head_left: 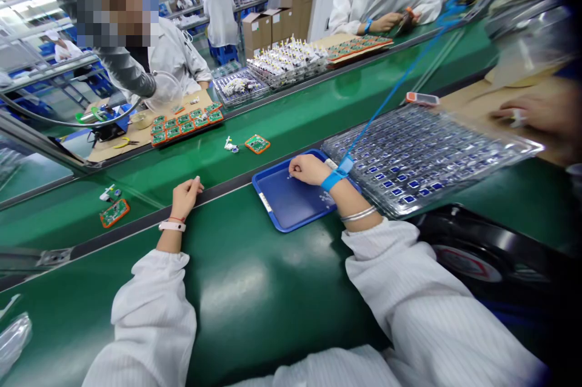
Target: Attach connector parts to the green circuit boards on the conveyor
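My left hand [184, 196] rests on the green bench mat near the conveyor edge, its fingers curled together with nothing visible in them. My right hand [308, 168] lies curled over the far rim of a blue tray [291, 208], fingers pinched down among tiny parts; what they grip is too small to make out. A blue wrist strap [335, 178] with a blue coiled cord circles that wrist. Right of the tray lies a clear blister tray [422, 156] with several small blue components.
On the green conveyor belt ride an orange-framed circuit board [257, 144] with a white part [230, 144], and another board [114, 212] at left. Across it, people in white coats work beside trays of boards [186, 123]. Another person's hand [531, 113] rests at right.
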### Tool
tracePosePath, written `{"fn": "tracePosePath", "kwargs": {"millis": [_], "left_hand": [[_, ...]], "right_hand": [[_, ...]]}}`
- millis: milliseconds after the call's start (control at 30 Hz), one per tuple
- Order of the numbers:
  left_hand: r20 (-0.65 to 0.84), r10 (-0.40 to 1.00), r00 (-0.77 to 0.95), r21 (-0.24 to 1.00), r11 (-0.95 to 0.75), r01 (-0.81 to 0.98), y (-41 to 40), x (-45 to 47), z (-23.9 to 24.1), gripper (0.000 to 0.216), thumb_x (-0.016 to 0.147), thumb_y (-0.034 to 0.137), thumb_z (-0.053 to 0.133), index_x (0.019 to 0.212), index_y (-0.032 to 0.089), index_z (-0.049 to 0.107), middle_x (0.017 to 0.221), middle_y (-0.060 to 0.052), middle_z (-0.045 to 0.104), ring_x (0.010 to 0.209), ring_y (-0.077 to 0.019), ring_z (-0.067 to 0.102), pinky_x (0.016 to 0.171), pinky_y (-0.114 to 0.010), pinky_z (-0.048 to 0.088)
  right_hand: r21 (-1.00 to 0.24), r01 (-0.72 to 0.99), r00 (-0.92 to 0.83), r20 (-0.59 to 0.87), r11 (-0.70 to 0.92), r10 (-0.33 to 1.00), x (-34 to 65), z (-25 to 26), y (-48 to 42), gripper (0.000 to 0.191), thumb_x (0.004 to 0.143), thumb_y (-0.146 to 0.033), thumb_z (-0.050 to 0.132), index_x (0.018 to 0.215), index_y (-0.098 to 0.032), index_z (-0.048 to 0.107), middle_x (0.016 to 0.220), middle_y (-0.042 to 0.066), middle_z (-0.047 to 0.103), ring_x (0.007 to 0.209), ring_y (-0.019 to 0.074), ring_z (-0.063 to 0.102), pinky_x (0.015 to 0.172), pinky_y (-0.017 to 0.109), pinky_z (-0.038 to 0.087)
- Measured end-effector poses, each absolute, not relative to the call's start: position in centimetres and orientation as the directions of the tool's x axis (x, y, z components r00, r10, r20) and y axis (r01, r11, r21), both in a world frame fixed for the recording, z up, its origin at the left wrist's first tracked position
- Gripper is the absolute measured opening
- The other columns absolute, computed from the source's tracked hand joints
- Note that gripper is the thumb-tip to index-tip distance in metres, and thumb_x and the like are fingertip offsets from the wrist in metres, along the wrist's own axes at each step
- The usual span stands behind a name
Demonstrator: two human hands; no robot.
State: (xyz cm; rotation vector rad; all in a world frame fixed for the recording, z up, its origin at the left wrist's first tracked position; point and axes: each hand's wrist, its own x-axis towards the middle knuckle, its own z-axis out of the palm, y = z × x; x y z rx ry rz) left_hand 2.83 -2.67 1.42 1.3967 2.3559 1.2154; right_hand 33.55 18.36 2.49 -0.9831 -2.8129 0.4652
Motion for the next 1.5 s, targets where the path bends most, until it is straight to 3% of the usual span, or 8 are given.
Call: {"fn": "tracePosePath", "kwargs": {"millis": [233,500,633,800,933,1133,1333,1500], "left_hand": [[0.18,0.881,-0.439,0.548,0.281,0.788,3.5,8.2,1.7,0.034,0.084,0.044,0.047,0.073,0.017,0.066,0.072,-0.003,0.068,0.069,-0.016,0.061,0.065,-0.024,0.044],[0.164,0.811,-0.561,0.367,0.478,0.798,11.0,11.9,1.8,0.04,0.083,0.049,0.048,0.071,0.015,0.064,0.08,-0.017,0.068,0.082,-0.029,0.064,0.069,-0.034,0.045],[0.165,0.795,-0.584,0.315,0.518,0.795,12.1,11.2,1.4,0.036,0.085,0.044,0.047,0.076,0.013,0.064,0.085,-0.021,0.067,0.089,-0.03,0.064,0.073,-0.035,0.045],[0.192,0.782,-0.593,0.358,0.507,0.784,11.6,9.1,1.3,0.023,0.082,0.031,0.049,0.069,0.015,0.057,0.083,-0.018,0.067,0.087,-0.0289,0.063,0.073,-0.034,0.043],[0.24,0.747,-0.62,0.455,0.478,0.752,10.0,6.8,2.0,0.018,0.077,0.028,0.054,0.064,0.018,0.047,0.072,-0.008,0.063,0.079,-0.0223,0.06,0.071,-0.031,0.041],[0.282,0.755,-0.592,0.617,0.33,0.714,4.4,4.3,2.9,0.012,0.078,0.024,0.054,0.082,0.019,0.043,0.068,0.005,0.059,0.062,-0.0092,0.055,0.066,-0.022,0.042],[0.27,0.789,-0.553,0.693,0.24,0.68,-3.0,6.2,2.3,0.016,0.081,0.032,0.053,0.085,0.02,0.043,0.068,0.003,0.063,0.06,-0.0112,0.059,0.059,-0.021,0.045],[0.259,0.886,-0.386,0.675,0.12,0.728,-8.4,9.5,1.4,0.013,0.084,0.032,0.051,0.088,0.02,0.046,0.077,-0.001,0.065,0.071,-0.0148,0.063,0.068,-0.025,0.047]], "right_hand": [[-0.332,0.625,-0.749,-0.002,0.706,0.663,33.4,3.0,17.9,0.016,0.079,-0.015,0.053,0.082,-0.014,0.069,0.08,0.006,0.069,0.074,0.0145,0.06,0.065,0.021,0.039],[-0.307,0.622,-0.756,0.005,0.72,0.655,32.8,3.4,17.0,0.019,0.078,-0.011,0.051,0.078,-0.015,0.069,0.081,0.006,0.07,0.074,0.0146,0.061,0.064,0.021,0.039],[-0.35,0.596,-0.767,0.015,0.722,0.641,33.3,3.5,17.6,0.018,0.077,-0.01,0.051,0.078,-0.015,0.069,0.081,0.005,0.07,0.075,0.0145,0.062,0.066,0.02,0.039],[-0.391,0.633,-0.707,0.057,0.668,0.704,34.5,3.1,19.0,0.018,0.08,-0.014,0.05,0.081,-0.014,0.068,0.077,0.005,0.069,0.07,0.0141,0.061,0.066,0.021,0.04],[-0.38,0.6,-0.751,0.036,0.705,0.659,34.6,2.2,19.3,0.018,0.077,-0.011,0.051,0.077,-0.013,0.068,0.079,0.006,0.069,0.074,0.0149,0.061,0.07,0.021,0.042],[-0.329,0.549,-0.799,0.065,0.769,0.598,34.1,1.2,19.4,0.016,0.078,-0.013,0.053,0.076,-0.012,0.068,0.087,0.009,0.068,0.085,0.0179,0.06,0.078,0.023,0.043],[-0.333,0.56,-0.796,0.037,0.759,0.604,34.2,0.5,19.7,0.012,0.076,-0.012,0.055,0.07,-0.012,0.065,0.086,0.012,0.064,0.082,0.0194,0.059,0.079,0.026,0.044],[-0.353,0.506,-0.82,0.086,0.787,0.566,34.0,0.9,19.3,0.015,0.076,-0.009,0.05,0.065,-0.014,0.059,0.085,0.013,0.06,0.085,0.0213,0.057,0.082,0.031,0.044]]}}
